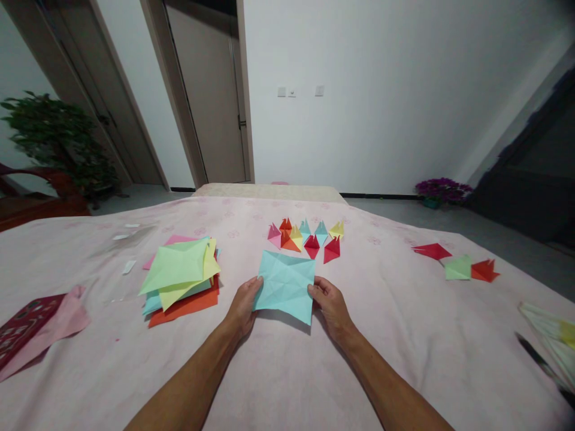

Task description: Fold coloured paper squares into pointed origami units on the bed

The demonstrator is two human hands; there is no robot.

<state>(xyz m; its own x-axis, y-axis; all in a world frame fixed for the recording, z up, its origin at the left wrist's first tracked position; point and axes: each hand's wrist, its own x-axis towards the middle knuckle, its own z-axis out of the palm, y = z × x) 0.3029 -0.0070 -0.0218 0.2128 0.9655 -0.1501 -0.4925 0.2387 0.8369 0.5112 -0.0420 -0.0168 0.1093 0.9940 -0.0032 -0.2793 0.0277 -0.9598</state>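
A light blue sheet of origami paper (286, 284), marked with fold creases, is held spread out above the cloth. My left hand (244, 304) pinches its left edge, and my right hand (331, 304) grips the right edge with the thumb on top. Just beyond the sheet stands a cluster of several small folded paper birds (312, 246) in pink, orange, yellow, blue and red. To the left of my left hand lies a loose pile of coloured paper sheets (177, 266), pale green on top, with yellow, blue, pink and orange edges showing below.
A pink patterned cloth (381, 359) covers the table. At right lie three folded paper pieces (458, 267), a dark pen-like object (536, 353) and a whitish item with yellow (550, 329). A red packet (29, 323) on pink paper and clear plastic wrapping (123, 257) lie at left.
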